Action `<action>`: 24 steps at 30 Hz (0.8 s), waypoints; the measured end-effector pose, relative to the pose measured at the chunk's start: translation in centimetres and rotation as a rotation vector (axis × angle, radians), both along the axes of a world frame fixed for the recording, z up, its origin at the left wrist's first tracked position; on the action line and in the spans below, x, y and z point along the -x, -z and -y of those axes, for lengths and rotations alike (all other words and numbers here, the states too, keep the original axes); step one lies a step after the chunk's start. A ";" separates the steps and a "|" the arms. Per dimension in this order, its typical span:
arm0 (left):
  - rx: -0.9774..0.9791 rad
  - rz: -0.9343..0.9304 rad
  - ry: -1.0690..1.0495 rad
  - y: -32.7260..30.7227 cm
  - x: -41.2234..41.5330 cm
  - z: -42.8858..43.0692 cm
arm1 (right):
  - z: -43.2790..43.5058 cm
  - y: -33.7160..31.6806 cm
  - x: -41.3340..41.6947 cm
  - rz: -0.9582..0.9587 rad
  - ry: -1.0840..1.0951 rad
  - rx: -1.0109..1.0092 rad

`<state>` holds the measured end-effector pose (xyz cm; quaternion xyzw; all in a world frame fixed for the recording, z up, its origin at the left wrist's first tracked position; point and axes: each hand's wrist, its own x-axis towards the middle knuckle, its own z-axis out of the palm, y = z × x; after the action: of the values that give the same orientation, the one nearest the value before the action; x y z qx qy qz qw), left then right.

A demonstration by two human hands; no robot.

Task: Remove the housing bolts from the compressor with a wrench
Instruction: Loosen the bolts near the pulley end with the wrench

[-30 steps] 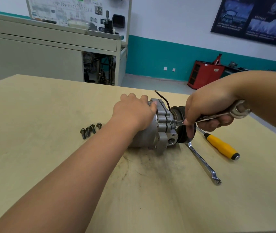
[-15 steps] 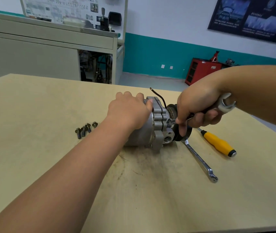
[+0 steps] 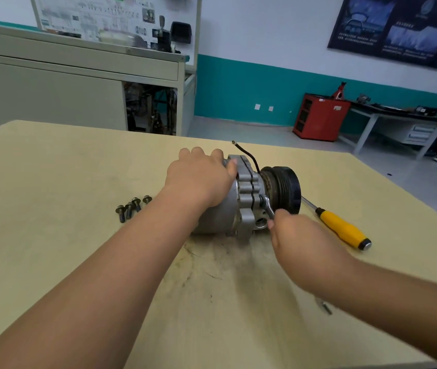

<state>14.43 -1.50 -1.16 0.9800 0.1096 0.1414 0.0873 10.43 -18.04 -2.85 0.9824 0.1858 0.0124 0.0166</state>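
Note:
The silver compressor (image 3: 246, 198) lies on its side mid-table, its black pulley (image 3: 284, 187) pointing right and a black wire (image 3: 246, 153) curling up from it. My left hand (image 3: 201, 177) lies over the housing with fingers curled round its far side, holding it down. My right hand (image 3: 300, 241) grips the handle of a wrench (image 3: 266, 206). The wrench head sits on a bolt at the flange beside the pulley, and the handle slants down toward me, mostly hidden in my fist. Several removed bolts (image 3: 132, 209) lie in a row left of the compressor.
A yellow-handled screwdriver (image 3: 342, 227) lies right of the pulley. The tip of a second wrench (image 3: 326, 308) shows under my right forearm. The wooden table (image 3: 52, 182) ends near the right side. Cabinets, a red cart (image 3: 318, 115) and a bench stand behind.
My right hand has swung the wrench handle from up at the right down toward me, pivoting on the bolt. My left hand stays on the housing.

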 end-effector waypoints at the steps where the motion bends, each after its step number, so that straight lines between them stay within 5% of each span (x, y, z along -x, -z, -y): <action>1: 0.002 0.001 0.000 0.0 0.0 0.0 | 0.1 1.1 -0.1 0.033 0.009 -0.022; 8: -0.001 -0.008 -0.008 -0.1 0.1 -0.1 | 0.6 2.7 0.2 0.011 -0.031 -0.242; 13: -0.001 -0.008 -0.010 -0.2 0.0 -0.1 | 2.1 -2.0 1.3 -0.254 0.085 -0.404; 24: -0.013 -0.019 -0.003 -0.1 -0.2 -0.4 | -0.9 -9.0 -2.7 -0.666 0.078 -0.143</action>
<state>14.61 -1.08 -1.07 0.9817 0.1111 0.1328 0.0794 13.12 -17.19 6.13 0.9376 0.1420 -0.2965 -0.1133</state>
